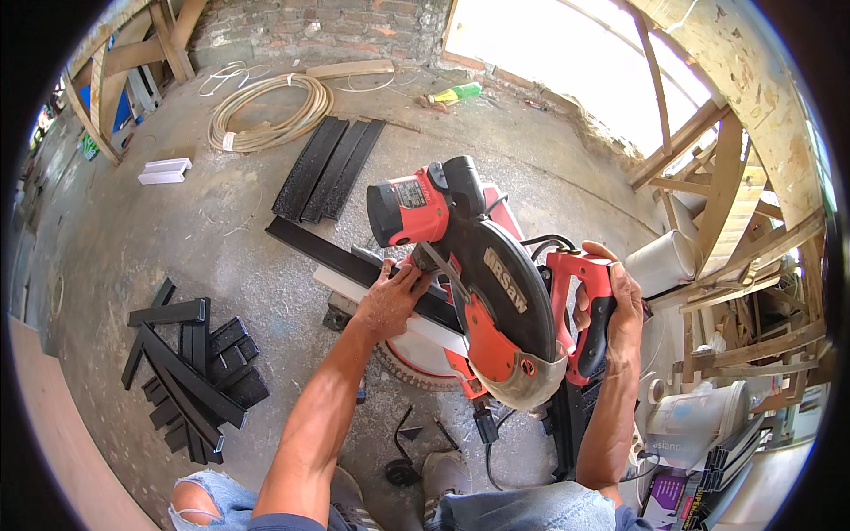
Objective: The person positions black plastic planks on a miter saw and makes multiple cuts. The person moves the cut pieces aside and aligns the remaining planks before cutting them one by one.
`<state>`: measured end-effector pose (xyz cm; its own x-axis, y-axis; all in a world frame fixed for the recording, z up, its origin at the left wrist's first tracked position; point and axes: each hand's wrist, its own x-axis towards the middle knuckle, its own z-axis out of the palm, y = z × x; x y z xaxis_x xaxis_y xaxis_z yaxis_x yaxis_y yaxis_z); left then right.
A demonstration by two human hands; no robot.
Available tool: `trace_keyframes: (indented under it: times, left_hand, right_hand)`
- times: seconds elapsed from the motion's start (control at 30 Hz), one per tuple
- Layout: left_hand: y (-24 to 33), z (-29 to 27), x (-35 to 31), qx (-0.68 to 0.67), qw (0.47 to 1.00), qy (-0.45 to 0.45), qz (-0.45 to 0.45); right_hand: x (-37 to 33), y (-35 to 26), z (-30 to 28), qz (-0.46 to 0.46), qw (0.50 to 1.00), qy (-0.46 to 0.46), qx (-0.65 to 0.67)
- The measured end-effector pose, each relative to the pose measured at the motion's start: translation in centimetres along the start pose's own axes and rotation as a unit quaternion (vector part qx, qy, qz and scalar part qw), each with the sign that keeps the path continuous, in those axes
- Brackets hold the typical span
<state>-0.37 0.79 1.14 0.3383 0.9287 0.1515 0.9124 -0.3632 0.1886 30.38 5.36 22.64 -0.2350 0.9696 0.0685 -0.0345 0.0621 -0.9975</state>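
A red and black miter saw (pixel 509 283) stands on the floor in front of me, its round black blade guard tilted to the right. My right hand (pixel 622 296) is closed around the saw's red and black handle (pixel 595 310). A long black profile bar (pixel 341 257) lies across the saw's base and sticks out to the left. My left hand (pixel 392 299) holds this bar down beside the saw's motor (pixel 409 208), its fingertips partly hidden. The round base with its toothed scale (pixel 416 367) shows below. The blade's contact with the bar is hidden.
Short black cut pieces (pixel 195 363) lie heaped at the left. Beyond the saw are longer black profiles (pixel 328 168), a coiled hose (pixel 266 111), a white piece (pixel 166 171) and a green bottle (pixel 456 93). Timber (pixel 735 203) and white buckets (pixel 699 416) flank the right. A tape measure (pixel 401 472) lies near my feet.
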Motion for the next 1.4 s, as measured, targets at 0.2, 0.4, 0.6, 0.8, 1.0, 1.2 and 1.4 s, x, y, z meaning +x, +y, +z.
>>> trace_keyframes:
  times: [0.2,0.4,0.6,0.8,1.0,1.2,1.4]
  left_hand:
    - [0.02,-0.33,0.10,-0.009,1.000,-0.016,-0.004]
    - [0.06,-0.58,0.06,-0.004,1.000,-0.022,-0.002]
    - [-0.04,-0.28,0.10,-0.004,1.000,-0.022,-0.002]
    - [-0.04,-0.37,0.01,-0.005,1.000,-0.012,0.000]
    - [0.01,-0.36,0.10,-0.005,1.000,-0.015,0.000]
    - [-0.10,-0.42,0.11,-0.009,1.000,-0.002,0.003]
    - [-0.12,-0.20,0.19,-0.008,1.000,0.000,0.003]
  right_hand:
    - [0.07,-0.06,-0.09,-0.002,1.000,-0.006,0.003]
    - [0.11,0.22,-0.35,-0.004,1.000,-0.001,-0.004]
    - [0.22,0.01,-0.09,-0.006,1.000,-0.005,-0.002]
    - [0.10,-0.08,-0.06,-0.006,1.000,-0.001,-0.014]
    - [0.13,0.11,-0.60,-0.006,1.000,-0.016,0.000]
    - [0.01,0.45,-0.77,-0.010,1.000,-0.016,-0.001]
    - [-0.24,0.86,-0.85,-0.021,1.000,-0.010,-0.013]
